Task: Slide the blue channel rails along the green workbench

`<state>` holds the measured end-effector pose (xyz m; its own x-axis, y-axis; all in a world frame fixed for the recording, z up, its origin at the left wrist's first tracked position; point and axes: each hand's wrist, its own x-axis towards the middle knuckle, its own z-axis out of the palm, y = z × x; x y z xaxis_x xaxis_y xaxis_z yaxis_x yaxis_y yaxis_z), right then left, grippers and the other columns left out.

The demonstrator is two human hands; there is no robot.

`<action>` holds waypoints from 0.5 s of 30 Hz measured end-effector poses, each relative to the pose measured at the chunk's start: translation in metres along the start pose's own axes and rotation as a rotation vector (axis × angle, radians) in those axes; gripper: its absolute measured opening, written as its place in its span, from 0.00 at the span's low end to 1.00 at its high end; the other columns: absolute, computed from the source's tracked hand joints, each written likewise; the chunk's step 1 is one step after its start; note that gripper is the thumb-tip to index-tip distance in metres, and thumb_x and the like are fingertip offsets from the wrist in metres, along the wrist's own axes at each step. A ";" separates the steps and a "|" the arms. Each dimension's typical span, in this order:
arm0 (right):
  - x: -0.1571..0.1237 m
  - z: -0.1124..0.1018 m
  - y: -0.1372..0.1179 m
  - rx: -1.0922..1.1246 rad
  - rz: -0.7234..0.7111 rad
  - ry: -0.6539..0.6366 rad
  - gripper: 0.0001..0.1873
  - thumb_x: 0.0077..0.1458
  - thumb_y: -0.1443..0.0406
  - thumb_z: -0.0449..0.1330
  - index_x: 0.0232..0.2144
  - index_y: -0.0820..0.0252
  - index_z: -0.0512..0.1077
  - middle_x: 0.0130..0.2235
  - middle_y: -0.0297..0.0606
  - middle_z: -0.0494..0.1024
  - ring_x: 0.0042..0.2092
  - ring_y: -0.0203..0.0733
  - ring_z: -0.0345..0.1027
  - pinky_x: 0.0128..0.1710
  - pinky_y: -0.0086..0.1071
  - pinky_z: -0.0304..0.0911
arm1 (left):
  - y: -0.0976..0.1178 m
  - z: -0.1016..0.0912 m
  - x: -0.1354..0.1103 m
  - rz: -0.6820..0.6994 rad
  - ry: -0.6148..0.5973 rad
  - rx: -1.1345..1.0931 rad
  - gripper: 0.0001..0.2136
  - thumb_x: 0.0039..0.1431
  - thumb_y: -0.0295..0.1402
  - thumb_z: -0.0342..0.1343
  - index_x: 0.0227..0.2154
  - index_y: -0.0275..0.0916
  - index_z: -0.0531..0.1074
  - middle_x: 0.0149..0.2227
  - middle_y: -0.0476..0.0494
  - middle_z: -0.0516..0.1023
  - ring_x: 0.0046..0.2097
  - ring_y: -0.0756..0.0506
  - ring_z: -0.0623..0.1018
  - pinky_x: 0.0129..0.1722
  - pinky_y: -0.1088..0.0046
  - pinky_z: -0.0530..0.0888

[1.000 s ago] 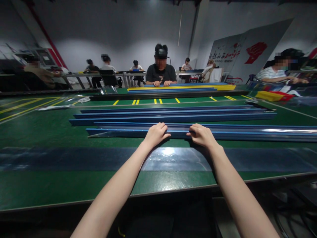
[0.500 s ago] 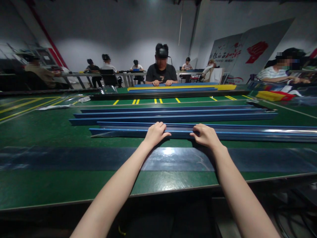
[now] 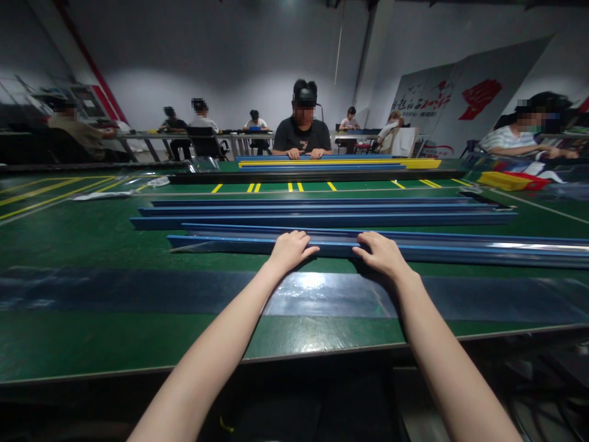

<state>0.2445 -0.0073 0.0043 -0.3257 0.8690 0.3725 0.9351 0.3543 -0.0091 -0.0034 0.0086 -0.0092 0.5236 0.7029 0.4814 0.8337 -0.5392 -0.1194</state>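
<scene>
Blue strip (image 3: 335, 248), long, raised along its near and far edges: directly under the fingers, running out past them to both sides on a green table (image 3: 92, 245); its right part catches a bright glare.

Left hand (image 3: 291, 252): fingers curled over the strip from above, thumb at its near wall; grasping. Right hand (image 3: 381, 252): same grip, just to the right, a stretch of bare strip between the two. Pressure cannot be told.

Clear plastic sheet (image 3: 322, 301), one, flat: nearer than the fingers, below the wrists, glossy.

Three more blue strips (image 3: 299, 219): just beyond the fingertips, side by side.

Black strip (image 3: 322, 177), one: farther beyond the fingers, past short yellow lines (image 3: 331, 186) on the table.

Yellow strip (image 3: 340, 163), one: beyond the black one, near a co-worker's hands (image 3: 304, 153).

Containers, two: yellow tray (image 3: 504, 180) and red tray (image 3: 538, 182), adjoining, far off to the right of the fingers; contents too blurred to identify.

Writing: board (image 3: 427, 95), far beyond and right of the fingers, bearing black and red characters too slanted and small to read, plus a red fist (image 3: 481, 98). Black shirt (image 3: 288, 136), straight ahead: small pale mark, illegible.
</scene>
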 end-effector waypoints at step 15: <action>0.012 0.010 -0.029 -0.089 -0.254 0.116 0.18 0.57 0.55 0.46 0.29 0.60 0.68 0.33 0.41 0.72 0.36 0.40 0.62 0.33 0.30 0.50 | 0.001 -0.002 -0.001 -0.008 0.009 -0.012 0.17 0.59 0.45 0.45 0.32 0.37 0.70 0.39 0.44 0.75 0.40 0.46 0.72 0.36 0.73 0.66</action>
<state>0.2123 -0.0037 -0.0005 -0.5374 0.7095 0.4558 0.8360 0.5192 0.1775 -0.0029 0.0066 -0.0084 0.5152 0.7031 0.4901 0.8357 -0.5390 -0.1053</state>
